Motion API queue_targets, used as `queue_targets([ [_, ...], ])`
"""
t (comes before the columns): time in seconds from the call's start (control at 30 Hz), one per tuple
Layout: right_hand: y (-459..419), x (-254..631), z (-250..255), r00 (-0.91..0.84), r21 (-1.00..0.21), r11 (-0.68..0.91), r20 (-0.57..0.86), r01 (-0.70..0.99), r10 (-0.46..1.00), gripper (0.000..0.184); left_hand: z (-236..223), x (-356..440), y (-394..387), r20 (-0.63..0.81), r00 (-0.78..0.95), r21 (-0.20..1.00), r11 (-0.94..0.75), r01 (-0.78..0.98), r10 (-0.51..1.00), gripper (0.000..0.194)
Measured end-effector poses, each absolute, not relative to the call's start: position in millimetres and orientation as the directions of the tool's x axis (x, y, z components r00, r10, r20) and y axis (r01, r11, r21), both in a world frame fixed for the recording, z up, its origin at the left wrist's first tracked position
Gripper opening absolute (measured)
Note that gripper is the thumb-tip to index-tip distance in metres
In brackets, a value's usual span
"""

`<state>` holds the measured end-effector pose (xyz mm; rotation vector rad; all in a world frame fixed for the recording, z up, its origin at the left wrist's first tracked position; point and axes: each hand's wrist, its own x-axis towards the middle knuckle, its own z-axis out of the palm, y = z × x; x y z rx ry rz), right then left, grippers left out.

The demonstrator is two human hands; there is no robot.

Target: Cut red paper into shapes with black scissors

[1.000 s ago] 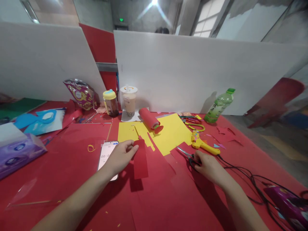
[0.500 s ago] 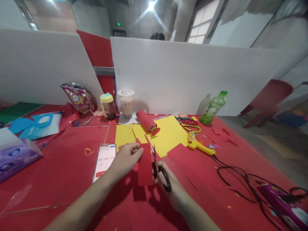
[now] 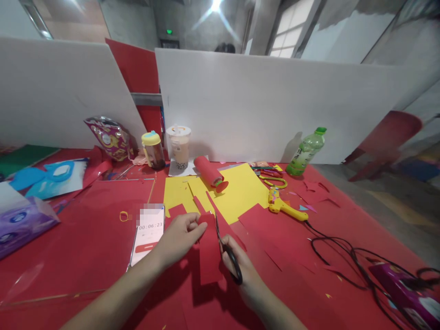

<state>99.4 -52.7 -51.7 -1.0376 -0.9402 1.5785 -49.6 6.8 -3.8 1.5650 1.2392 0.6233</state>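
1. Red paper strip (image 3: pixel 210 256): I see it between the two hands, held above the red table (image 3: pixel 103 266), with its shadow below it. Its long side runs from the fingers toward the wearer.
2. Left hand (image 3: pixel 182 234): closed in a pinch on the upper left part of the strip, thumb on the near face. The strip's lower part hangs free of this hand.
3. Right hand (image 3: pixel 240 266): closed around the black handles of the scissors (image 3: pixel 235 266), just to the right of the strip. I read the blades as pointing away from the wearer, at the strip's upper right edge. I cannot tell how wide they stand or whether they bite into the paper.
4. Left of the strip: the phone (image 3: pixel 148 236) lies beside the left forearm, its screen reading 00:06:23.
5. Beyond the hands: yellow paper (image 3: pixel 240 195) lies flat, with a red roll (image 3: pixel 208 171) resting at its far side.
6. Right of the yellow paper: a yellow glue gun (image 3: pixel 288 210) lies on the table, its black cord trailing right. A green bottle (image 3: pixel 305 154) leans farther back.
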Motion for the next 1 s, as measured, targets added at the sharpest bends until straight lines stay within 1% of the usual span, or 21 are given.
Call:
queue_targets([
  [0.1, -51, 100, -45, -0.137, -0.939, -0.213, -0.182, -0.268, 0.974, 0.047, -3, -48, 4, -0.204, 0.352, 0.927, 0.065, 0.369, 0.913, 0.030],
  [0.2, -51, 101, -39, -0.142, -0.937, -0.236, -0.206, -0.257, 0.968, 0.052, -2, -47, 3, -0.209, 0.352, 0.925, 0.069, 0.373, 0.912, 0.030],
  [0.43, -53, 101, -42, -0.142, -0.940, -0.231, -0.201, -0.250, 0.969, 0.053, -5, -47, 4, -0.204, 0.353, 0.924, 0.060, 0.378, 0.913, 0.030],
  [0.6, -53, 100, -44, -0.167, -0.941, -0.215, -0.176, -0.260, 0.970, 0.054, -7, -49, 4, -0.220, 0.367, 0.932, 0.084, 0.352, 0.904, 0.030],
  [0.87, -53, 102, -52, -0.152, -0.957, -0.176, -0.143, -0.232, 0.978, 0.052, -8, -48, 2, -0.212, 0.366, 0.933, 0.076, 0.352, 0.906, 0.030],
  [1.0, -54, 102, -53, -0.134, -0.960, -0.179, -0.153, -0.215, 0.979, 0.052, -7, -47, 2, -0.211, 0.358, 0.929, 0.073, 0.362, 0.910, 0.031],
])
